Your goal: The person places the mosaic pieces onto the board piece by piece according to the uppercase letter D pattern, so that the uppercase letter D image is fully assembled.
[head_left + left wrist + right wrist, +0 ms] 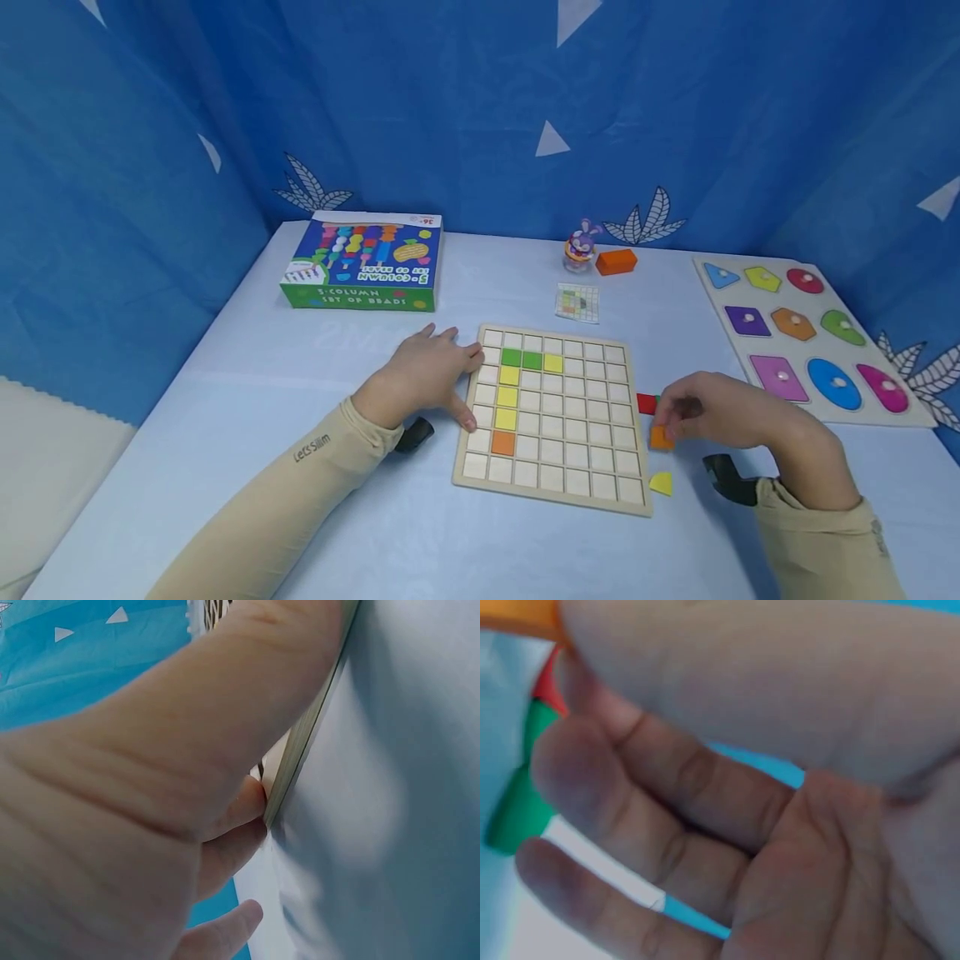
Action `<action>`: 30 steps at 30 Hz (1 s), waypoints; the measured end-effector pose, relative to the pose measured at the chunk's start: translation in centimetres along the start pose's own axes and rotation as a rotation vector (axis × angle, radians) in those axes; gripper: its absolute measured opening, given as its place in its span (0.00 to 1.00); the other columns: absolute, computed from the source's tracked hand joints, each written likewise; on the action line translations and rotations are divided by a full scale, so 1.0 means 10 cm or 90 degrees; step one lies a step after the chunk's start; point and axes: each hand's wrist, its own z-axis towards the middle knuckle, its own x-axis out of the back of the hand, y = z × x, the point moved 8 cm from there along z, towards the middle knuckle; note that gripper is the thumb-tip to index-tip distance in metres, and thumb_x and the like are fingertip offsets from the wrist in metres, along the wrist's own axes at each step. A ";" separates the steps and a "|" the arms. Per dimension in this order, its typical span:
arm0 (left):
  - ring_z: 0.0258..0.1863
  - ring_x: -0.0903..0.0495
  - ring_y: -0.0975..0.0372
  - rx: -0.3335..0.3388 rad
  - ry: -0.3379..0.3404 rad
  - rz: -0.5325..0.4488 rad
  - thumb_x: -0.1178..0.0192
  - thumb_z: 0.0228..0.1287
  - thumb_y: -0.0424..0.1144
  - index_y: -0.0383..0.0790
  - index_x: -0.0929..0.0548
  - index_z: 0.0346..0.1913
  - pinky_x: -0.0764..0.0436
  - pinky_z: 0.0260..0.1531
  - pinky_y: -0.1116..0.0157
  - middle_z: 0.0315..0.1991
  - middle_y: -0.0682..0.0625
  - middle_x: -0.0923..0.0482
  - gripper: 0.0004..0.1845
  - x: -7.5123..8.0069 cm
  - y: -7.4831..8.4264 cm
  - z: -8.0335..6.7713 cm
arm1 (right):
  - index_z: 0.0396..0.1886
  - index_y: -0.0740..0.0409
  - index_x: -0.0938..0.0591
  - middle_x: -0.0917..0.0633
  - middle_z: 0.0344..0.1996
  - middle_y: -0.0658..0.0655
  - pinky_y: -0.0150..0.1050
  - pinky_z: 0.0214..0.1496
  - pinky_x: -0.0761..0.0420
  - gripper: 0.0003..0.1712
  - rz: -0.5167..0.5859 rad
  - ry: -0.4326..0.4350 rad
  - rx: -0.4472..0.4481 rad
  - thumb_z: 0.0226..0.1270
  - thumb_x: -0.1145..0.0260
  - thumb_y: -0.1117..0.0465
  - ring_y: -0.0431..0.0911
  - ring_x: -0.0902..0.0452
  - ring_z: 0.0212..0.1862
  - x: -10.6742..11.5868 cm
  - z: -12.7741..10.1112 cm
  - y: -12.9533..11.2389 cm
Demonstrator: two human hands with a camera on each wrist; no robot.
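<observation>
Wooden grid board (pixel 558 417) on pale blue surface (pixel 300 467): six coloured square tiles seated, most cells bare. Left hand (pixel 423 375) spread flat, steadying board edge. Right hand (pixel 712 408) pinches small orange square tile (pixel 661 437) beside board; red tile (pixel 647 404), yellow piece (pixel 662 483) not yet placed.

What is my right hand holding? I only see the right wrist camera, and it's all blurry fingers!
Observer: Your right hand pinches an orange tile, just right of the grid board.
Operator: What is on the board?
Observer: Two green tiles, three yellow tiles and an orange one.
Operator: Where's my other hand?
Observer: Your left hand rests on the table, fingers touching the board's left edge.
</observation>
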 end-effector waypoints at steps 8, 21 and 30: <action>0.76 0.45 0.46 0.005 -0.004 -0.008 0.30 0.37 0.75 0.51 0.32 0.76 0.48 0.74 0.43 0.75 0.52 0.36 0.60 -0.01 0.00 0.01 | 0.38 0.51 0.15 0.21 0.29 0.50 0.40 0.42 0.19 0.06 0.020 0.007 0.017 0.64 0.27 0.65 0.47 0.26 0.40 0.09 0.10 -0.25; 0.76 0.45 0.45 0.000 0.001 -0.018 0.28 0.38 0.73 0.50 0.32 0.76 0.48 0.74 0.42 0.75 0.52 0.36 0.59 0.03 -0.01 -0.02 | 0.37 0.44 0.14 0.20 0.28 0.46 0.38 0.37 0.21 0.08 -0.007 0.041 0.138 0.66 0.28 0.65 0.45 0.26 0.38 -0.18 0.35 -0.87; 0.76 0.44 0.45 -0.006 0.002 -0.018 0.28 0.39 0.73 0.50 0.31 0.75 0.47 0.73 0.41 0.75 0.52 0.36 0.58 0.03 0.01 -0.01 | 0.37 0.43 0.14 0.19 0.28 0.41 0.37 0.38 0.20 0.07 -0.005 0.025 0.215 0.66 0.28 0.63 0.42 0.24 0.36 -0.49 0.49 -1.19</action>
